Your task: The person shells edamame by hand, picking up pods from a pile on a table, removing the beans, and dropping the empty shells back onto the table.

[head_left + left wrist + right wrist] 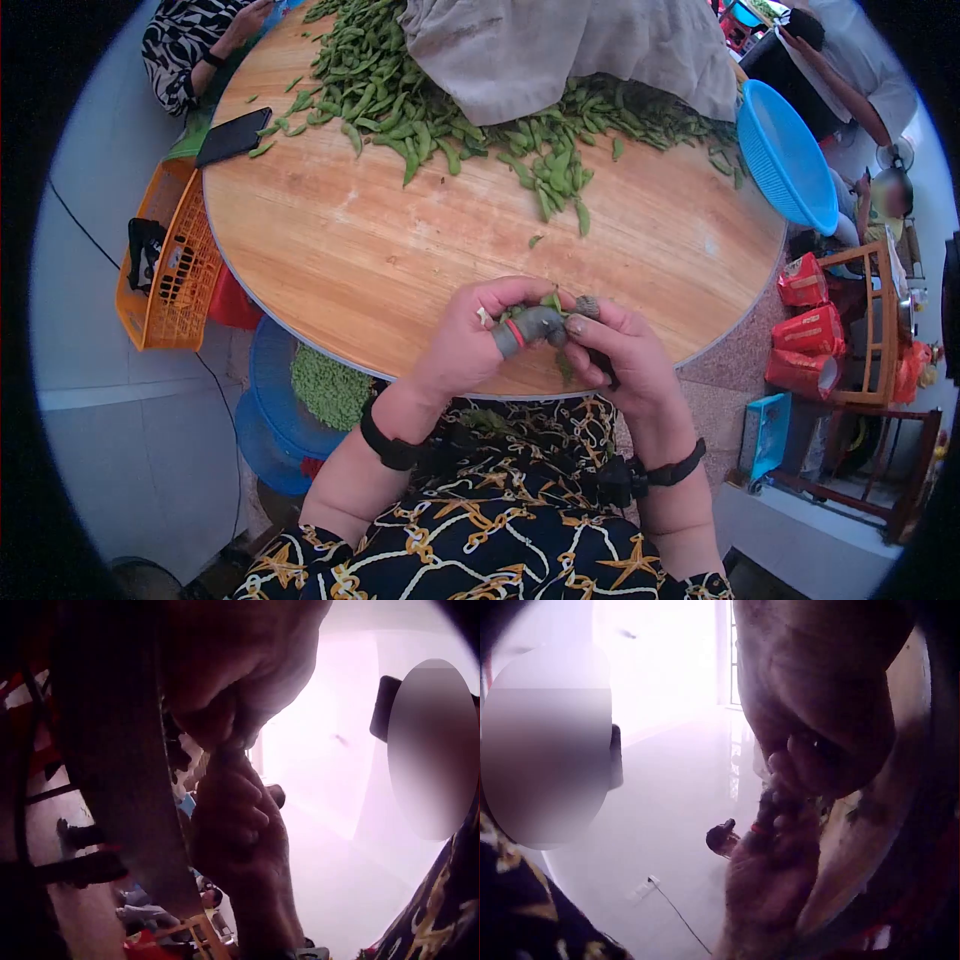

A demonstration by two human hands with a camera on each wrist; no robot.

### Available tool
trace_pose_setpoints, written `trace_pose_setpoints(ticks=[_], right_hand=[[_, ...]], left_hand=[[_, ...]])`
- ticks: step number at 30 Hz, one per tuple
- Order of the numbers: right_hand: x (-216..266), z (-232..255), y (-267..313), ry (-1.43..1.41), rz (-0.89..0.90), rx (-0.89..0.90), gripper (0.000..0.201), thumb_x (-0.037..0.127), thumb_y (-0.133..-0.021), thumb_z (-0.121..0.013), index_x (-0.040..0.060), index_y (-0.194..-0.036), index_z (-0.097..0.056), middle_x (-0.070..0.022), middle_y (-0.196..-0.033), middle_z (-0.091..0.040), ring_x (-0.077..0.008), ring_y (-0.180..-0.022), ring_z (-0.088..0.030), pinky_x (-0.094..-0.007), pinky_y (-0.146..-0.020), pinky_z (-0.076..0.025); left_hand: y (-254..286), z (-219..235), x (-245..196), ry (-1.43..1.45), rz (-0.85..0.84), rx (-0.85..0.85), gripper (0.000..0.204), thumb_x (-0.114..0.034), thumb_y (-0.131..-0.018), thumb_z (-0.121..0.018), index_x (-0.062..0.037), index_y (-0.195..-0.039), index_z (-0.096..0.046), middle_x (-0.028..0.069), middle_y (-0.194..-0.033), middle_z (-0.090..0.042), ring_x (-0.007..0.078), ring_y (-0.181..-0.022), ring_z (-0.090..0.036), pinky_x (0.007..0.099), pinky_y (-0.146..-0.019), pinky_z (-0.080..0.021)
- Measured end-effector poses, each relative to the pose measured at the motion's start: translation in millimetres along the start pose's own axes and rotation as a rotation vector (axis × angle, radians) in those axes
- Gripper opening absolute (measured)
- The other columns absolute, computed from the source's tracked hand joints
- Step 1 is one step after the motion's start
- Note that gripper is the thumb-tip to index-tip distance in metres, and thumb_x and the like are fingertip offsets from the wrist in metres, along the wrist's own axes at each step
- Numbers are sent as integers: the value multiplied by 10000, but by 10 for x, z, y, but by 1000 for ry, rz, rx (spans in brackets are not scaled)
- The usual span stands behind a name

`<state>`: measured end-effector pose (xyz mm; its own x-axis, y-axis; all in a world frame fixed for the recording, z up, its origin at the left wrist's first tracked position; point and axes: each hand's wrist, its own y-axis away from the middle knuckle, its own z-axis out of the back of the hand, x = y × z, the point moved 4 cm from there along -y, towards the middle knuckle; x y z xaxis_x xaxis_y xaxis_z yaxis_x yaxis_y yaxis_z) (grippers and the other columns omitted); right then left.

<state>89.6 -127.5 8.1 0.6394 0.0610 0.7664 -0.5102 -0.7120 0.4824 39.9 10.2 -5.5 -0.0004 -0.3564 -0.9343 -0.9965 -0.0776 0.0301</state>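
In the head view both hands meet over the table's near edge, fingertips together. My left hand (462, 335) pinches a green soybean pod (551, 299); its thumb wears a grey cover (538, 324) with a red band. From the other side my right hand (635, 350) pinches at the same spot with curled fingers, a ribbed grey finger cover (587, 306) on one of them. Another bit of green (565, 368) shows below the right fingers. Both wrist views are dark: the left hand (247, 667) and right hand (825, 697) meet at their fingertips, the pod mostly hidden.
A heap of soybean pods (375, 90) lies across the round table's (400, 240) far side, partly under a grey cloth (490, 60). A phone (233, 137) and a blue basket (790, 155) stand at its edges. Shelled beans (328, 388) fill a blue basket below left.
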Motion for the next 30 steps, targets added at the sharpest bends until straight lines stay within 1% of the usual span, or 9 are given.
trace_pose_setpoints(ticks=[5,7,13,16,20,22,26,28,30], right_hand=[[167,136,-3,396,149,-103,196,186,-869,-527,36,-983,-581,32,-606,-497,-38,-508,-427,-183,-456,-336],[260,58,-39,493,190,-128,192,183,-853,-545,27,-958,-586,29,-620,-513,-42,-539,-449,-193,-487,-360],[251,61,-123,648,225,-155,159,167,-812,-577,16,-858,-599,25,-664,-546,-42,-583,-477,-204,-524,-392],[172,92,-135,388,162,-142,121,162,-822,-568,42,-817,-583,30,-616,-508,-27,-512,-437,-178,-442,-345],[70,77,-191,-151,-2,27,99,156,-843,-549,71,-794,-546,52,-552,-436,-20,-426,-372,-158,-368,-277],[100,70,-234,-252,-32,79,98,156,-848,-544,72,-797,-538,57,-543,-421,-23,-411,-362,-157,-360,-270],[376,286,-355,221,228,-74,153,191,-836,-550,49,-780,-560,-18,-551,-498,-101,-413,-437,-231,-396,-354],[499,222,-319,1337,457,-345,230,245,-791,-580,15,-788,-585,-135,-635,-580,-235,-526,-554,-336,-515,-442],[462,174,-252,1416,293,-130,275,272,-749,-596,4,-811,-600,-198,-736,-595,-320,-687,-593,-399,-632,-459]], left_hand=[[10,-54,-54,105,77,-12,314,-64,-772,-617,-17,-1074,-546,-16,-792,-565,63,-656,-492,212,-606,-405],[12,-70,-95,-317,-153,-20,382,-28,-780,-579,-58,-1154,-506,40,-804,-595,96,-732,-541,230,-656,-434],[43,-89,-107,-498,-156,-37,455,16,-716,-574,-92,-1154,-513,102,-769,-568,186,-671,-563,276,-595,-450],[47,-156,-124,-719,-518,-20,423,17,-688,-575,-90,-1098,-564,111,-783,-586,229,-679,-577,308,-618,-468],[78,-181,-208,-697,-587,-40,352,30,-668,-570,-61,-1007,-600,130,-798,-589,278,-694,-580,332,-640,-478],[73,-115,-199,-684,-618,-204,261,40,-713,-546,-40,-959,-577,91,-782,-592,202,-666,-578,281,-591,-465],[12,81,-66,-173,-190,-283,156,10,-800,-504,-46,-946,-509,36,-804,-558,91,-643,-509,208,-558,-417],[-2,117,-13,139,-41,-360,157,0,-825,-449,-68,-965,-469,11,-811,-514,53,-618,-437,169,-536,-366],[-21,100,-7,150,-35,-323,157,1,-824,-437,-68,-961,-470,18,-818,-516,56,-625,-440,166,-543,-366]])
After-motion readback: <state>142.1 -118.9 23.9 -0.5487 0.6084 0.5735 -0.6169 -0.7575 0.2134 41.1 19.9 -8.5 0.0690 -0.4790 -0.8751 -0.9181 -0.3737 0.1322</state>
